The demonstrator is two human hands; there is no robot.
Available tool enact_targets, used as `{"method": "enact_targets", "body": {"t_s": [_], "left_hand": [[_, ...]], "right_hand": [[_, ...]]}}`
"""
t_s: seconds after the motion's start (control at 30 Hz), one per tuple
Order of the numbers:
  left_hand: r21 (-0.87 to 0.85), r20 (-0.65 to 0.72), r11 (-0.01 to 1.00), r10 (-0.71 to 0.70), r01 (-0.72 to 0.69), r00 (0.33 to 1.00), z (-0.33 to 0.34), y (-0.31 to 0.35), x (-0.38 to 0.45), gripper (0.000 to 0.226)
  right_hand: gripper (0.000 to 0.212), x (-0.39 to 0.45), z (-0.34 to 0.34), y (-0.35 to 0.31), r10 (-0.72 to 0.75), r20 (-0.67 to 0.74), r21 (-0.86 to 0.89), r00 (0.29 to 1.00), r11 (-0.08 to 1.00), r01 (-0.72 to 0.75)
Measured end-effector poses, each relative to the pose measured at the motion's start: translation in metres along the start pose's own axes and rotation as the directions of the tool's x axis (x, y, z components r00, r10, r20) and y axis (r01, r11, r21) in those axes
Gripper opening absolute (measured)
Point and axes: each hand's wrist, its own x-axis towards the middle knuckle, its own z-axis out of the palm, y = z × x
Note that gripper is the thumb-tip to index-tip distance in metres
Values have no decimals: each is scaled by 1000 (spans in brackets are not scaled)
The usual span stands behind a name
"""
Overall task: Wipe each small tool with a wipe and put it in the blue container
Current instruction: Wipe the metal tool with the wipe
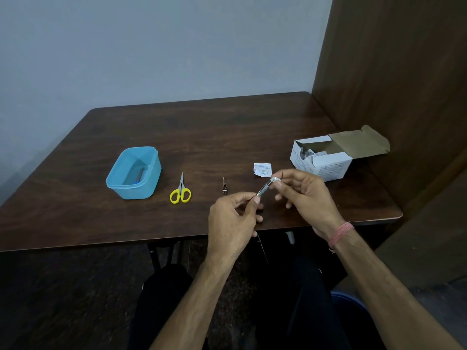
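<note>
— Dark wood-grain surface [177, 137] against a pale wall, with a brown panel on your right. What do you have in your hands?

— You hold slim metal tweezers [263, 190] in the air just above the near edge, between both hands. Your left hand [232, 221] pinches the lower end with thumb and forefinger. Your right hand [303, 195] pinches a small white wipe [276, 179] around the upper end, its other fingers loosely curled.

— Which way do they lie?

— Their long axis runs on a slant, from your left hand, low and near, up and away toward your right. They look thin and shiny, with a ridged grip near the lower end. The wipe covers only the upper tip, so I judge the wiping is in progress.

— And the drop-off?

— The blue container [134, 173] sits well apart to your left, so your left hand is the nearer one. Something dark and narrow already lies inside; I cannot tell what. Between it and you lie yellow-handled scissors [180, 192] and a small pointed tool [224, 186], both with points aimed away. A torn wipe packet [262, 169] lies just beyond your right hand, beside an open white box [326, 160] of packets.
</note>
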Motion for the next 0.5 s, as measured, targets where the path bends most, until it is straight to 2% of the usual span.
{"method": "enact_targets", "body": {"t_s": [0.2, 0.5], "left_hand": [[30, -11, 1000, 0, 0, 1000, 2, 1, 1, 10], [36, -21, 999, 12, -11, 1000, 1, 2, -1, 8]], "right_hand": [[14, 0, -7, -3, 13, 56, 54, 998, 998, -16], [13, 4, -12, -6, 69, 115, 36, 991, 997, -73]]}}
